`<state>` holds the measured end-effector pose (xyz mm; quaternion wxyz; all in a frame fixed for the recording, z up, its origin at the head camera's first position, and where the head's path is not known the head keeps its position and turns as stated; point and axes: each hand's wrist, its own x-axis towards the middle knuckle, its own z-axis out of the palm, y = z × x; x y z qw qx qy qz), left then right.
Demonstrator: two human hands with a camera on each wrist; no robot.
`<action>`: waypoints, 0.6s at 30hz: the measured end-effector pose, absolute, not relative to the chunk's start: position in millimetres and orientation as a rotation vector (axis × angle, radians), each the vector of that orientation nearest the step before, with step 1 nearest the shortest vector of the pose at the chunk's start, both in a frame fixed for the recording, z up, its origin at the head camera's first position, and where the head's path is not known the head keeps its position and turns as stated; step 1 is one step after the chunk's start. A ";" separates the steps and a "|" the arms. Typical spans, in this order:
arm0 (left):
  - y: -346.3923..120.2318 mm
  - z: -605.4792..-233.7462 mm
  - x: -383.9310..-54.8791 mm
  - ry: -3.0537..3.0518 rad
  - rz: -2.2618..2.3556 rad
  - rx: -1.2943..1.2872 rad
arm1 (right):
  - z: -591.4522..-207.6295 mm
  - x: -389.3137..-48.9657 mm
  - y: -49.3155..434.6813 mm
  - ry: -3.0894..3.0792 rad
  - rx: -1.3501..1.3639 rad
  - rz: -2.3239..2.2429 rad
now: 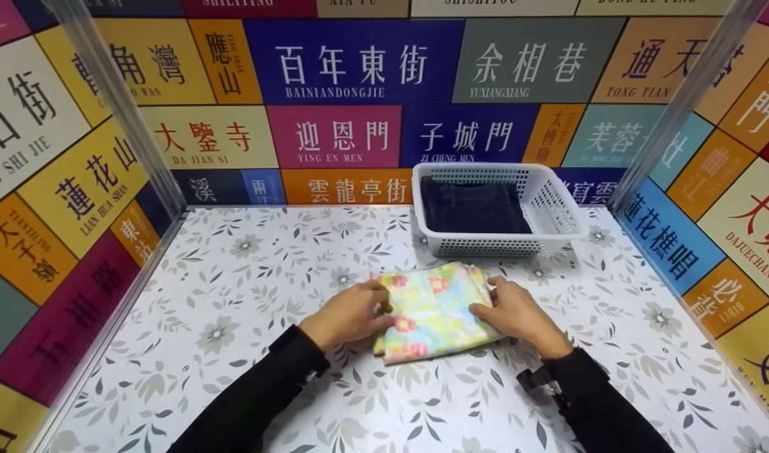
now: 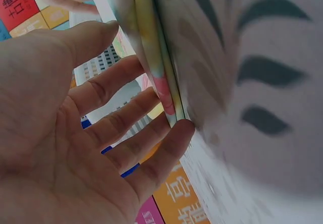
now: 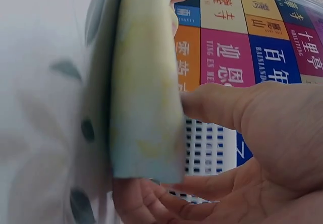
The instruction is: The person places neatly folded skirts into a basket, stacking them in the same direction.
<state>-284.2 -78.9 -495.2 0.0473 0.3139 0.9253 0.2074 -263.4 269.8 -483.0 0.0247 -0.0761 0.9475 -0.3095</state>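
Note:
A folded floral cloth [image 1: 437, 308], yellow, pale blue and pink, lies flat in several layers on the table; what kind of item it is cannot be made out. At its left edge is my left hand [image 1: 353, 314]. The left wrist view shows that hand's fairly straight fingers [image 2: 126, 118] touching the layered edge [image 2: 164, 90], thumb beside the upper face. My right hand [image 1: 516, 311] holds the right edge, its thumb [image 3: 217, 103] on the upper face and fingers around the cloth's end [image 3: 146, 153].
Behind the cloth stands a white perforated plastic basket [image 1: 485, 244], with dark folded fabric [image 1: 475, 207] inside. The table [image 1: 233, 377] has a leaf-and-flower cover. Colourful panels with Chinese lettering [image 1: 353, 63] enclose the back and both sides.

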 end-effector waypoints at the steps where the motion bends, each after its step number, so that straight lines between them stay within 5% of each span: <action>1: -82.5 -495.8 -284.1 2.827 0.641 0.945 | -484.0 -264.0 265.8 2.925 -0.234 -0.958; 18: -124.2 -502.1 -273.4 2.855 0.876 0.797 | -493.6 -261.3 218.9 2.892 -0.302 -1.034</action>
